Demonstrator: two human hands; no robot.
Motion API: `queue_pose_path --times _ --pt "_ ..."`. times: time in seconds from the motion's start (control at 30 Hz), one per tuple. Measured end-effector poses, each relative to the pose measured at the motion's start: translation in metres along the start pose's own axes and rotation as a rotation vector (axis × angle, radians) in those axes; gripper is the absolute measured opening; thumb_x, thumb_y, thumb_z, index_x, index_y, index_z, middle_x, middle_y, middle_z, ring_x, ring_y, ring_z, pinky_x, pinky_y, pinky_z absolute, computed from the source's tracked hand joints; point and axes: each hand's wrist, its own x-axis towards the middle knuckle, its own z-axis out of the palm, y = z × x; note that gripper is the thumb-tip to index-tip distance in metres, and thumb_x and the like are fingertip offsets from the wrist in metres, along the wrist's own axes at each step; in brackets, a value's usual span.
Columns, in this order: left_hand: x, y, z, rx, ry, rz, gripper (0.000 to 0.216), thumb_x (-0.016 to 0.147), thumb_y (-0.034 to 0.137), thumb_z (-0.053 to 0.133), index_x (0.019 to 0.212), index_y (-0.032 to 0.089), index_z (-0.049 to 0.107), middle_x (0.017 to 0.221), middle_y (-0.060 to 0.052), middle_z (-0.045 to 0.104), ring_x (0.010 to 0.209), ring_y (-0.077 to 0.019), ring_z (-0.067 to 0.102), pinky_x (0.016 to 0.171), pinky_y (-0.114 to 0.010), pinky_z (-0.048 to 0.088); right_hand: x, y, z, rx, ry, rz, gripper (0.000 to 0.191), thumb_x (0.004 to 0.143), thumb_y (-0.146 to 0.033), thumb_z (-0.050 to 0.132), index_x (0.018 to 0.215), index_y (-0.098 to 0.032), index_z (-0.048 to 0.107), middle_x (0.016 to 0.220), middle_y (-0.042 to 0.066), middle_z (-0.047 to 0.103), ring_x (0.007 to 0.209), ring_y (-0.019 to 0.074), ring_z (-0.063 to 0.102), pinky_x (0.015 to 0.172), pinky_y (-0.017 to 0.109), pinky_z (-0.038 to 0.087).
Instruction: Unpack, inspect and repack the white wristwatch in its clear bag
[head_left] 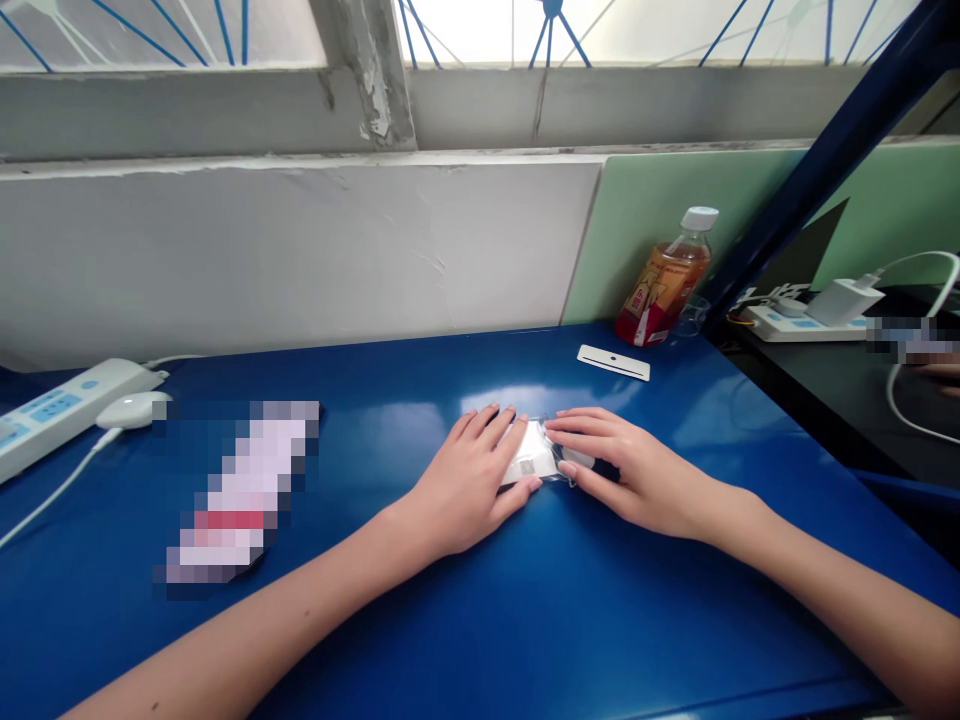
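Note:
A small white packet in clear plastic wrap (531, 455) lies on the blue table (525, 620) near its middle. My left hand (469, 485) lies flat on the packet's left side, fingers stretched out and pressing down. My right hand (619, 465) rests on its right side, fingers extended over the wrap's edge. Both hands touch the packet, and most of it is hidden between them.
A white flat strip (613, 362) lies behind the hands. A bottle of orange drink (667, 280) stands at the back right by a green panel. A white power strip (52, 410) and plug (131, 408) sit far left; another power strip (806, 320) sits at the right. A blurred object (240, 490) lies left.

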Motion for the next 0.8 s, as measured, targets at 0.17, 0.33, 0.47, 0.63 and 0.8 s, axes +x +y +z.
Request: queue_pose_path --times 0.17,0.33,0.47,0.63,0.8 --pt "-0.001 0.001 0.003 0.031 0.018 -0.004 0.061 0.1 0.051 0.039 0.145 0.009 0.041 0.15 -0.019 0.045 0.14 -0.0363 0.039 0.114 -0.051 0.03 -0.001 -0.003 0.004 -0.211 0.032 -0.129 0.038 0.098 -0.026 0.049 0.127 -0.006 0.063 0.128 0.019 0.066 0.129 0.0334 0.054 0.106 0.049 0.049" --pt "-0.001 0.004 0.003 0.05 0.021 -0.002 0.061 0.101 0.049 0.038 0.145 0.007 0.041 0.15 -0.02 0.045 0.139 -0.0376 0.039 0.113 -0.053 0.03 0.0 -0.011 0.008 -0.287 0.045 -0.19 0.041 0.096 -0.027 0.052 0.126 -0.001 0.063 0.127 0.024 0.065 0.13 0.0362 0.054 0.108 0.049 0.048" --pt "0.0 0.005 0.002 0.052 0.017 -0.001 0.061 0.101 0.047 0.038 0.146 0.006 0.04 0.15 -0.021 0.045 0.139 -0.0379 0.038 0.113 -0.052 0.029 -0.001 -0.014 0.008 -0.23 0.029 -0.168 0.044 0.093 -0.028 0.057 0.128 -0.002 0.061 0.139 0.025 0.056 0.137 0.0366 0.046 0.112 0.049 0.044" --pt "0.001 0.005 0.003 0.041 -0.004 -0.008 0.064 0.102 0.049 0.034 0.148 0.006 0.037 0.154 -0.019 0.039 0.142 -0.0374 0.034 0.115 -0.052 0.027 0.0 -0.007 0.004 -0.074 0.006 -0.093 0.04 0.091 -0.03 0.061 0.125 -0.009 0.065 0.156 0.02 0.037 0.147 0.0352 0.028 0.116 0.05 0.037" --pt "0.002 0.004 0.002 0.046 -0.046 -0.006 0.064 0.103 0.049 0.03 0.149 0.006 0.035 0.156 -0.018 0.037 0.143 -0.0391 0.033 0.115 -0.053 0.026 0.003 0.006 0.002 0.142 -0.06 0.024 0.041 0.093 -0.038 0.06 0.128 -0.019 0.066 0.156 0.012 0.039 0.147 0.0327 0.03 0.116 0.052 0.035"
